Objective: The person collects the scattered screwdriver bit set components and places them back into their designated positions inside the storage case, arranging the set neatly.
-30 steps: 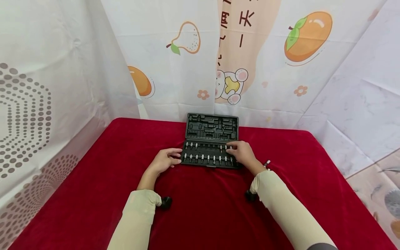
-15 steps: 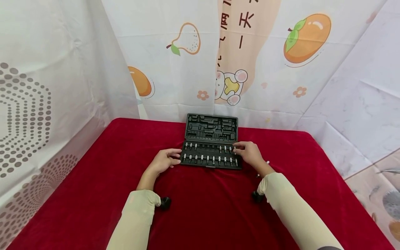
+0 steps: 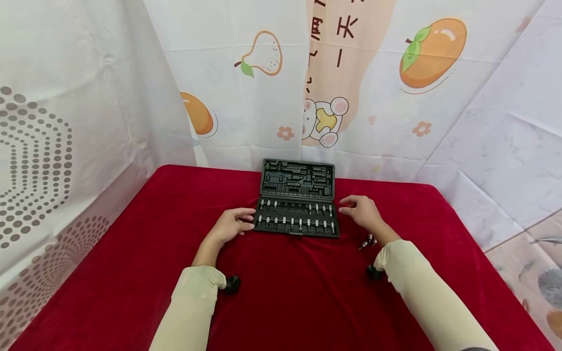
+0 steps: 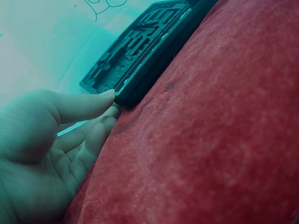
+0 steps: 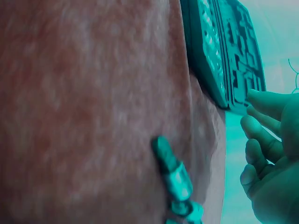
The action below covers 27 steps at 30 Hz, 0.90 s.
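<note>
A black bit socket case [image 3: 291,211] lies unfolded on the cloth, its lid [image 3: 297,178] tipped back. Silver-and-black bit sockets [image 3: 300,224] fill the front row; the back row has some at each end and bare slots between. My left hand [image 3: 228,226] rests at the case's left side, thumb tip at the near corner in the left wrist view. Just off the right side is my right hand [image 3: 363,211], fingers loosely bent and holding nothing. Several loose bit sockets [image 3: 365,242] lie on the cloth below the right wrist, one bit socket [image 5: 177,179] large in the right wrist view.
Dark red velvet cloth [image 3: 281,292] covers the table. Behind and to the sides hang white printed curtains [image 3: 228,97], close behind the raised lid. A small black device [image 3: 232,284] sits at the left cuff, another black device [image 3: 374,272] at the right.
My right hand has drawn back rightward from the case's back row, uncovering the bit sockets at its right end. The loose ones by the wrist show more now. The left hand stays put.
</note>
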Motion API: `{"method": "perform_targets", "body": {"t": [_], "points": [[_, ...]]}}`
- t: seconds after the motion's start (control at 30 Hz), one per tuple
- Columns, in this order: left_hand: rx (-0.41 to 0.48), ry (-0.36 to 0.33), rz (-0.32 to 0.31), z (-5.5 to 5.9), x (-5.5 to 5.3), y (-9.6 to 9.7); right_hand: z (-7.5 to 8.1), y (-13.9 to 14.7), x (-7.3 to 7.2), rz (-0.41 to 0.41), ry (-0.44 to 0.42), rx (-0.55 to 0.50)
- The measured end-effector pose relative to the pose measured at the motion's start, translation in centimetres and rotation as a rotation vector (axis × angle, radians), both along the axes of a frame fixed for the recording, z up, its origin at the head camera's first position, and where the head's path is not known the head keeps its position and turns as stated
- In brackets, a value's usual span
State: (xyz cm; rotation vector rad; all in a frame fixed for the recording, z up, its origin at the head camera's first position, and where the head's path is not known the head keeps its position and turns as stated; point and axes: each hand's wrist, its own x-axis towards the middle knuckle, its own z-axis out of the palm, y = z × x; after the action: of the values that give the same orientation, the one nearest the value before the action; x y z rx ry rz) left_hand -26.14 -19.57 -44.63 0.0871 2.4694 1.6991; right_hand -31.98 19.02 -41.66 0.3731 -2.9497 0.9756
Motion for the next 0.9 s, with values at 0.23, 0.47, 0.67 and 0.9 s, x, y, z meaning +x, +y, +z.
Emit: {"method": "perform_targets", "body": {"t": [0.23, 0.47, 0.67, 0.9], "points": [[-0.006, -0.002, 0.007, 0.0, 0.0, 0.0, -0.5, 2.0, -0.1, 0.012, -0.042, -0.003], [-0.004, -0.002, 0.006, 0.0, 0.0, 0.1, -0.1, 3.8, 0.3, 0.037, -0.086, 0.009], [-0.011, 0.003, -0.003, 0.0, 0.0, 0.1, 0.3, 5.6, 0.4, 0.053, -0.119, 0.007], [-0.007, -0.005, -0.001, 0.0, 0.0, -0.1, 0.2, 6.5, 0.6, 0.067, -0.130, 0.011]]}}
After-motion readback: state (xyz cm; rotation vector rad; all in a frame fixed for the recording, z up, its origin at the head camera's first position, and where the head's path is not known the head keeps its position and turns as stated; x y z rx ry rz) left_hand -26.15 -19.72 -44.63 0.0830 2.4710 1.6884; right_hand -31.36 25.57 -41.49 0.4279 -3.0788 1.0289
